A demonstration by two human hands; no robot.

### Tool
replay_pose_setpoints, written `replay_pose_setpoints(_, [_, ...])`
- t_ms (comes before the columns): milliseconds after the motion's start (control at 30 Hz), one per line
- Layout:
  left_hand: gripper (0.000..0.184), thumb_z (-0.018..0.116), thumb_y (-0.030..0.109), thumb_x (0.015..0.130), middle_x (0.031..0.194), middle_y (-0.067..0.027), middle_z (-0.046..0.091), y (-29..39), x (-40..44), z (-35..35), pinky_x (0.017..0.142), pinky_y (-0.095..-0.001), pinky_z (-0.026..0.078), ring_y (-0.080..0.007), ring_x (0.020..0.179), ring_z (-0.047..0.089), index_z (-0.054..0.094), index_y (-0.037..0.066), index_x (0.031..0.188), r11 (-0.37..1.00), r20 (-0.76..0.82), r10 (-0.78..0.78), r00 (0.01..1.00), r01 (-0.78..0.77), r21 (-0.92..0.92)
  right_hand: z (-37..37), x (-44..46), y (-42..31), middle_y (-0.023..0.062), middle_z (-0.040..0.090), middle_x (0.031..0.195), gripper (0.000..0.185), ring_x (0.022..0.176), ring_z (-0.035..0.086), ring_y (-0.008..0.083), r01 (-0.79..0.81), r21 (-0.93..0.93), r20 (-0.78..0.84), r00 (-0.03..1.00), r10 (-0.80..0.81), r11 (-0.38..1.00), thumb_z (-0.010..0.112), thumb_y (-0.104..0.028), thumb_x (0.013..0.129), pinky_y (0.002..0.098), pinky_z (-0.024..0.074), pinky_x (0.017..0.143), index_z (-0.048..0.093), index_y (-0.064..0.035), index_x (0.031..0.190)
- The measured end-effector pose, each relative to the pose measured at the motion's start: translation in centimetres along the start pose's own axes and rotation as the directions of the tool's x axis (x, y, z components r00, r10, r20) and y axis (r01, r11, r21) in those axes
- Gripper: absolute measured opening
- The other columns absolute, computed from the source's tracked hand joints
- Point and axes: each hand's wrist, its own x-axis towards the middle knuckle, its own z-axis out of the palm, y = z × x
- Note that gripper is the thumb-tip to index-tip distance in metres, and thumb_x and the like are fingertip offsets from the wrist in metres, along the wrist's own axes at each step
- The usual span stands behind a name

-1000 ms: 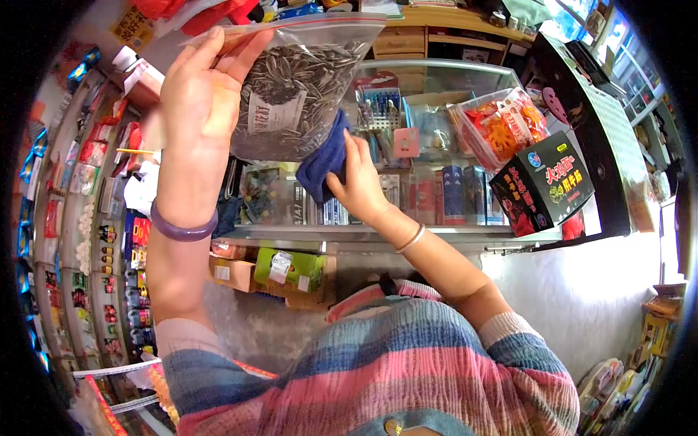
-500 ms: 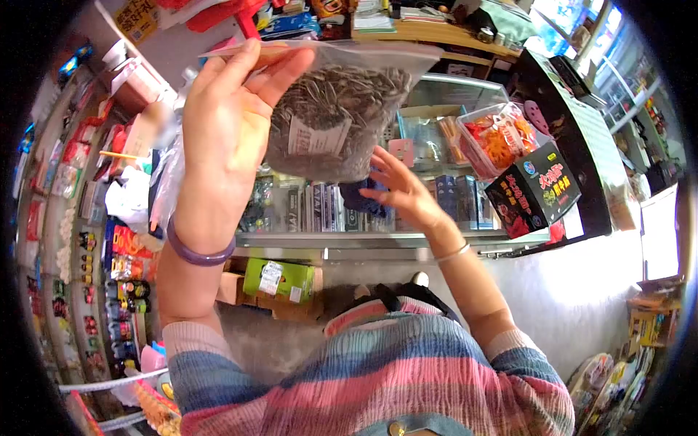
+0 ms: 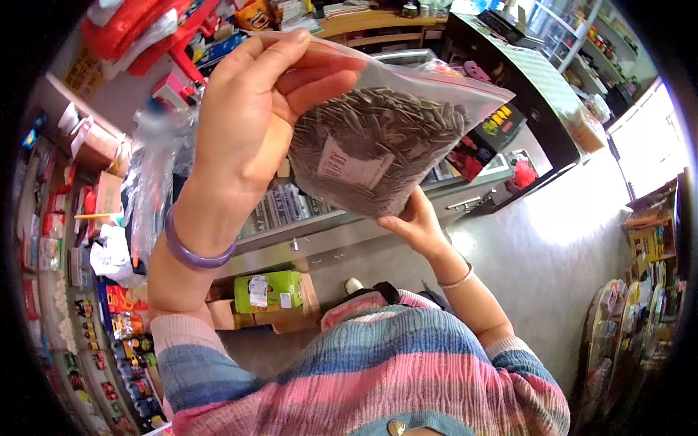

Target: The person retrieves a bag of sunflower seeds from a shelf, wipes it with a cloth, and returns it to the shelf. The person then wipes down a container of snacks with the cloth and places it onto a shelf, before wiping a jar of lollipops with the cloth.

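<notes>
Right grip (image 3: 418, 227) moved to bottom edge of seed bag (image 3: 385, 138); bag tilted, farther right.

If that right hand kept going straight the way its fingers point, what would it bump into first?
The right hand would meet the lower edge of the clear zip bag of sunflower seeds. It looks about there already, though one view leaves the depth unclear.

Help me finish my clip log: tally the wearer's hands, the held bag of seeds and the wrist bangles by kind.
Hands: 2 (left hand, right hand)
Held bag of seeds: 1
Purple bangle: 1
Silver-coloured bangle: 1
Total: 5
</notes>
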Motion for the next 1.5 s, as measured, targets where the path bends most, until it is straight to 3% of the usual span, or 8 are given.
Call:
replay_pose_setpoints(300, [0.014,0.055,0.018,0.096,0.088,-0.0086,0.071,-9.7,2.7,20.9,0.057,-0.02,0.049,-0.0185,0.085,0.071,0.063,0.006,0.094,0.957,0.23,-0.22,0.948,0.164,0.24,-15.0,-17.0,-6.8,0.0071,0.047,0.134,0.08,0.124,0.045,0.0164,0.053,0.102,-0.335,0.942,-0.016,0.993,0.075,-0.001,0.076,0.0327,0.0362,0.106,0.031,0.0005,0.143])
replay_pose_setpoints(367, [0.012,0.059,0.017,0.095,0.084,-0.0062,0.069,-13.0,3.3,27.3,0.05,-0.0171,0.043,-0.0166,0.083,0.071,0.065,0.007,0.094,0.953,0.266,-0.258,0.929,0.198,0.231,-18.4,-21.3,-7.9,0.0072,0.048,0.133,0.078,0.122,0.046,0.0165,0.143,-0.077,-0.426,0.89,-0.162,0.987,0.074,0.0,0.076,0.0325,0.0375,0.105,0.031,0.0003,0.142])
replay_pose_setpoints(767, [0.028,0.063,0.023,0.093,0.093,-0.0089,0.07,-25.9,5.2,55.8,0.053,-0.0199,0.046,-0.017,0.081,0.071,0.061,0.003,0.112,0.978,0.73,-0.168,0.662,0.017,0.21,-33.6,-42.9,-15.9,0.0107,0.058,0.126,0.057,0.117,0.056,0.0235,0.511,-0.001,-0.759,0.559,-0.333,0.86,0.071,-0.013,0.081,0.0386,0.0445,0.101,0.046,0.0025,0.13])
replay_pose_setpoints(867, [0.038,0.064,0.03,0.092,0.098,-0.0092,0.069,-31.3,6.0,58.5,0.073,-0.0258,0.053,-0.0182,0.092,0.068,0.061,0.001,0.116,0.978,0.737,-0.052,0.674,-0.117,0.176,-36.8,-46.7,-17.3,0.0112,0.057,0.128,0.056,0.118,0.055,0.0248,0.586,-0.077,-0.812,0.432,-0.392,0.806,0.07,-0.012,0.082,0.0402,0.0443,0.102,0.046,0.0023,0.131])
replay_pose_setpoints(1067, [0.075,0.073,0.036,0.082,0.13,-0.0111,0.051,-48.6,2.3,63.1,0.091,-0.0365,0.051,-0.021,0.116,0.053,0.039,0.001,0.14,0.8,0.891,-0.438,0.118,0.503,0.326,-43.7,-51.8,-19.9,0.0131,0.054,0.131,0.059,0.121,0.052,0.0274,0.537,-0.227,-0.88,0.243,-0.407,0.812,0.069,-0.01,0.081,0.0412,0.0433,0.104,0.043,0.0019,0.133])
replay_pose_setpoints(1133, [0.089,0.08,0.034,0.075,0.13,-0.0119,0.051,-50.4,1.3,66.8,0.09,-0.0403,0.053,-0.023,0.117,0.053,0.032,0.002,0.143,0.721,0.932,-0.361,-0.028,0.626,0.298,-46.3,-53.5,-20.9,0.0135,0.053,0.132,0.063,0.123,0.051,0.0282,0.505,-0.253,-0.903,0.181,-0.389,0.825,0.069,-0.01,0.08,0.0415,0.0425,0.105,0.041,0.002,0.135])
replay_pose_setpoints(1267, [0.097,0.088,0.031,0.066,0.125,-0.0112,0.056,-55.1,2.4,74.7,0.078,-0.0396,0.058,-0.0217,0.108,0.06,0.034,0.0,0.14,0.673,0.925,-0.377,-0.044,0.674,0.306,-51.5,-55.8,-24.6,0.0137,0.052,0.134,0.068,0.125,0.049,0.0287,0.397,-0.289,-0.926,0.116,-0.36,0.871,0.068,-0.01,0.077,0.0419,0.0404,0.106,0.038,0.0018,0.137])
replay_pose_setpoints(1500, [0.099,0.09,0.019,0.064,0.131,-0.0116,0.052,-65.3,7.1,79.5,0.105,-0.033,0.038,-0.0215,0.123,0.047,0.032,-0.003,0.142,0.612,0.956,-0.22,-0.194,0.736,0.29,-57.2,-55.1,-23.8,0.0114,0.051,0.136,0.07,0.126,0.048,0.0269,0.14,-0.323,-0.946,-0.007,-0.325,0.936,0.068,-0.012,0.075,0.041,0.0387,0.107,0.039,-0.0012,0.139])
